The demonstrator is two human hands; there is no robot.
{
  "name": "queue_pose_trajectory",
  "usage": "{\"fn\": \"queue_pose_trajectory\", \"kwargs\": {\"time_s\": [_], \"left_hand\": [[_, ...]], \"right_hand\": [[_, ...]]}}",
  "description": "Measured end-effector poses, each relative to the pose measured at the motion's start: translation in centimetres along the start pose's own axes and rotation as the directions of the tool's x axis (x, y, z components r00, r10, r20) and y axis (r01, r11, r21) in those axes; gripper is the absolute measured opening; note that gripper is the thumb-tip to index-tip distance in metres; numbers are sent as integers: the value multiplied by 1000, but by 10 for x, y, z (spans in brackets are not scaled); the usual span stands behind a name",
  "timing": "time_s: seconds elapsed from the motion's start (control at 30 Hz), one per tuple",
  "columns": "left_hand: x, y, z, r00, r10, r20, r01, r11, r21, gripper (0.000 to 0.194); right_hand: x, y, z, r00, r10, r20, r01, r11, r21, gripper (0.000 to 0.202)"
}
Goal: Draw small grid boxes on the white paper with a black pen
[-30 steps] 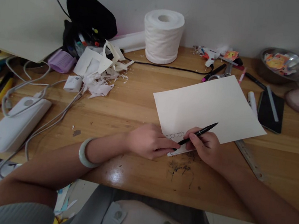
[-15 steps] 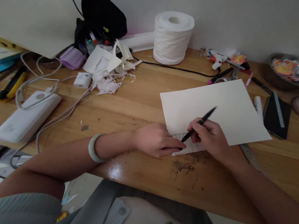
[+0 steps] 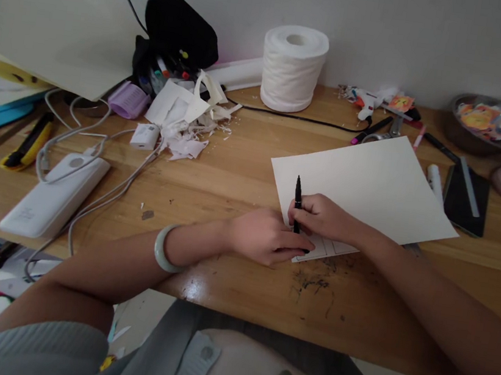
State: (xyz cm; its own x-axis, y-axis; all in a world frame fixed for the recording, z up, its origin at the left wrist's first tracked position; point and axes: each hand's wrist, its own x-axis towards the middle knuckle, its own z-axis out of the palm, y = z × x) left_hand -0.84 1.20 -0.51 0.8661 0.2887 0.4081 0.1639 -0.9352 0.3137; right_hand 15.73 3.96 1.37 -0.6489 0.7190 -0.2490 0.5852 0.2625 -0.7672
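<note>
My right hand [image 3: 320, 215] is closed round a black marker pen [image 3: 298, 197], which stands almost upright over the near-left part of a white sheet of paper [image 3: 371, 179]. The pen's lower tip is hidden behind my left hand. My left hand [image 3: 265, 235] rests across the paper's lower left corner, its fingers close together. A small black piece like a pen cap [image 3: 305, 251] shows between those fingertips. Black ruled lines run along the near edge of the sheet, partly covered by both hands.
On the left lie a white power bank [image 3: 52, 198] with cables and a yellow-black cutter [image 3: 30, 143]. Paper scraps [image 3: 186, 117] and a tissue roll [image 3: 292, 70] are behind. At right are a black notebook [image 3: 463, 206], a glue gun [image 3: 364, 101] and a metal bowl [image 3: 452, 125].
My right hand has moved left along the paper to beside my left hand, and the pen has swung from slanting to nearly upright. My left hand has stayed in place on the sheet.
</note>
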Motion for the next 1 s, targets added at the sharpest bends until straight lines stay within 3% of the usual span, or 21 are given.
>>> {"fn": "queue_pose_trajectory", "kwargs": {"time_s": [0.67, 0.77, 0.9, 1.0], "left_hand": [[0, 0, 1, 1000, -1, -23, 1, 1000, -2, 24], [0, 0, 1, 999, -22, -26, 22, 1000, 8, 24], [-1, 1, 1, 998, -27, -48, 26, 999, -22, 24], [-2, 1, -1, 997, -36, -74, 32, 998, -53, 22]], "right_hand": [[-1, 7, -2, 998, -31, -60, 32, 999, 22, 21], [-5, 6, -4, 997, 24, -80, -14, 992, 122, 20], [-23, 6, -9, 959, 120, -255, -35, 948, 316, 21], [-42, 10, -6, 875, 188, -447, -7, 926, 376, 19]]}}
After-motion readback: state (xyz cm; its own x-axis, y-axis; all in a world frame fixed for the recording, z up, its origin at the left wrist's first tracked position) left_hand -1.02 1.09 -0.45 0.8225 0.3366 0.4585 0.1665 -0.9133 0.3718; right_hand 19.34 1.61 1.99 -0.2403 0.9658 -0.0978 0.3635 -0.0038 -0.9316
